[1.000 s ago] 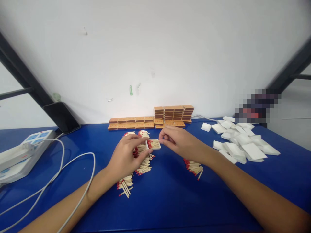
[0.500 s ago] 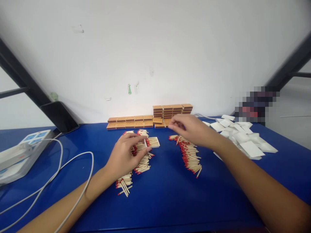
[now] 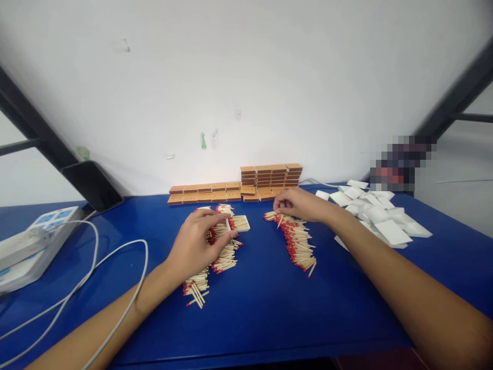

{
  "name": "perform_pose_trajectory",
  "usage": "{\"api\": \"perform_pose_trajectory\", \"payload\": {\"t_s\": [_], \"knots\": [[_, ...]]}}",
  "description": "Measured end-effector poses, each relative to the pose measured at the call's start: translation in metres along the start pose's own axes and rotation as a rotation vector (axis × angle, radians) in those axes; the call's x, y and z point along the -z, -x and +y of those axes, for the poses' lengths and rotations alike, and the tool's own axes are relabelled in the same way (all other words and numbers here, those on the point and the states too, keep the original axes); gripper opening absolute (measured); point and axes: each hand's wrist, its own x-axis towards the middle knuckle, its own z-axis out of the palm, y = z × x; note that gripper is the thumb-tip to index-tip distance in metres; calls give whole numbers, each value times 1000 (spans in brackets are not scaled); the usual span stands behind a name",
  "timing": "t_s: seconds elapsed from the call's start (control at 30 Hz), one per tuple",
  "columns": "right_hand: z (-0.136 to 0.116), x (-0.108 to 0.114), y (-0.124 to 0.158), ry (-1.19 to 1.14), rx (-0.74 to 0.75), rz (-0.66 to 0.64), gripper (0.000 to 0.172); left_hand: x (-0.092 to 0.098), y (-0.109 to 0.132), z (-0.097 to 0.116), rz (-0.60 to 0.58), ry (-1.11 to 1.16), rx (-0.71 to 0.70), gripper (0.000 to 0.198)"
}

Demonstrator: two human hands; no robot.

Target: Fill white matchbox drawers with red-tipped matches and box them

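My left hand [image 3: 198, 240] rests over a long pile of red-tipped matches [image 3: 215, 252] on the blue table [image 3: 254, 303]. Its fingers pinch the near end of a small white tray of matches [image 3: 239, 223]. My right hand [image 3: 300, 204] is further back and to the right, fingers curled down onto the far end of a second row of matches [image 3: 297, 241], pinching a few there. The two hands are apart, with bare blue table between them.
Orange matchboxes [image 3: 239, 188] are stacked in rows against the white wall. A heap of white empty trays [image 3: 379, 216] lies at the right. At the left are a power strip [image 3: 34, 241], white cables [image 3: 115, 277] and a dark phone [image 3: 92, 186] leaning on the wall.
My right hand left the tray in my left hand, swung right and back, and came down on the far end of the right row of matches. My left hand barely moved.
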Motion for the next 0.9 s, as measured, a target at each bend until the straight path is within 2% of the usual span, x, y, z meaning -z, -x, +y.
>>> {"api": "perform_pose_trajectory", "payload": {"t_s": [0.4, 0.9], "knots": [[-2, -1, 2, 27, -121, -49, 14, 0, 0, -1, -10, 0, -3, 35], [2, -5, 0, 23, -86, 10, 14, 0, 0, -1, 5, -11, -33, 34]]}}
